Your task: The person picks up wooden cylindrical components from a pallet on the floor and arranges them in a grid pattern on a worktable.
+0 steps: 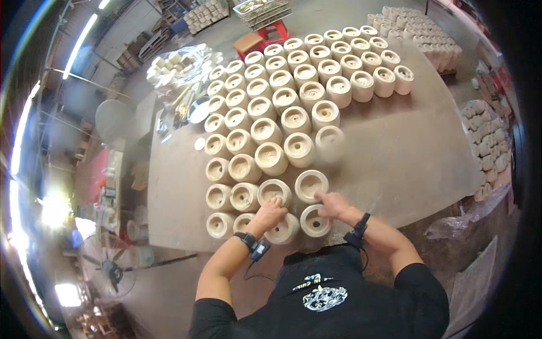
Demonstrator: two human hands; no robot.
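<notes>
Pale, thick-walled wooden cups with wood grain and recessed tops stand in rows on a broad brown table. My left hand [272, 212] has its fingers bent over the near rim of one wooden cup [274, 187], above another cup [282, 231] close to my wrist. At the right end of the near rows, my right hand [335, 205] curls its fingers at the near right rim of a cup [311, 179]. Its thumb lies close to the cup below [315, 224]. The fingertips of both hands are partly hidden.
The brown table [395, 164] extends right of the rows. Plastic-wrapped pieces [175, 65] and a shiny round dish [199, 111] are at its far left. A red stool [274, 33] stands behind; stacked pieces [486, 141] lie right. A fan [113, 268] stands left.
</notes>
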